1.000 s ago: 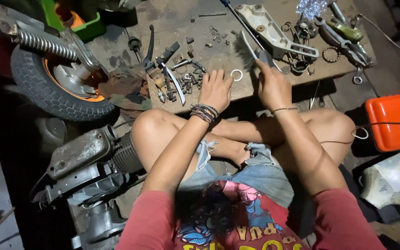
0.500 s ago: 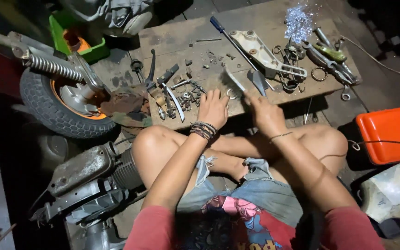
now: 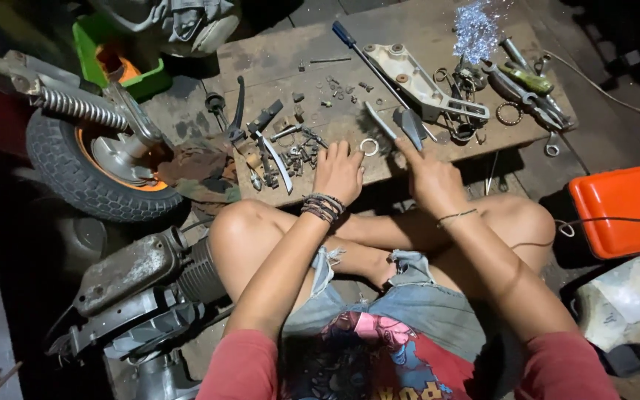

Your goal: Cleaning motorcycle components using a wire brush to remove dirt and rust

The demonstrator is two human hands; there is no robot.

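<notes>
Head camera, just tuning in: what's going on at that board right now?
A person sits cross-legged at a wooden board strewn with bolts, tools and metal parts. The left hand rests near a small metal ring. The right hand touches a dark metal piece. A small wheel and an engine sit to the left.

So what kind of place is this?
Probably a small repair workshop for scooters or motorbikes, with the work done sitting on the floor. A wheel with a spring shock lies nearby, an engine block sits beside it, and a wooden board holds bolts, wrenches and a screwdriver.
</notes>
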